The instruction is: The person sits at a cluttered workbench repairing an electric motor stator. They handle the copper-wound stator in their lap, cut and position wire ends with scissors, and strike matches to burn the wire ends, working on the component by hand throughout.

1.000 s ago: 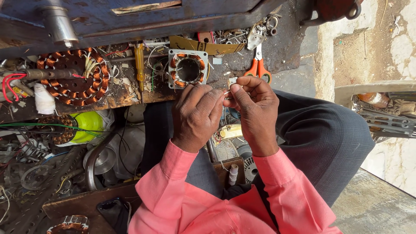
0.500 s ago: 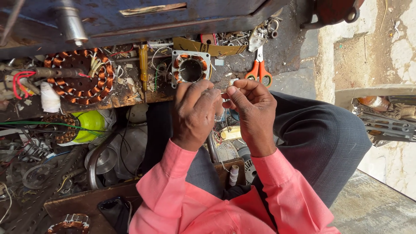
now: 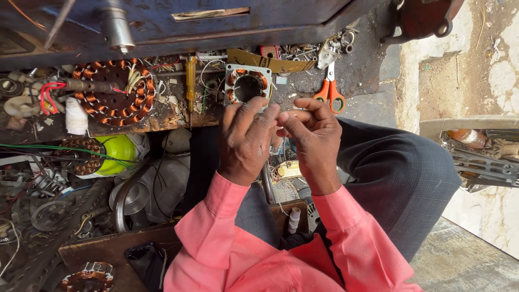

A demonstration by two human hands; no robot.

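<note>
My left hand (image 3: 246, 141) and my right hand (image 3: 314, 145) meet fingertip to fingertip over my lap, both in pink sleeves. Between the pinched fingertips sits a small pale piece (image 3: 277, 131), too small to identify. Just beyond the fingers, a small square motor stator with copper coils (image 3: 246, 85) lies on the cluttered bench. Neither hand touches it. Orange-handled scissors (image 3: 331, 93) lie just past my right hand.
A large round stator with copper windings (image 3: 115, 92), a yellow-handled screwdriver (image 3: 190, 80) and a white spool (image 3: 76, 117) lie at the left. Metal parts, wires and a yellow-green object (image 3: 120, 150) fill the lower left. A dark metal beam (image 3: 216, 24) runs along the top.
Both hands stay joined at the fingertips and sit slightly lower in view. The left fingers have stretched out further over the right fingertips.
</note>
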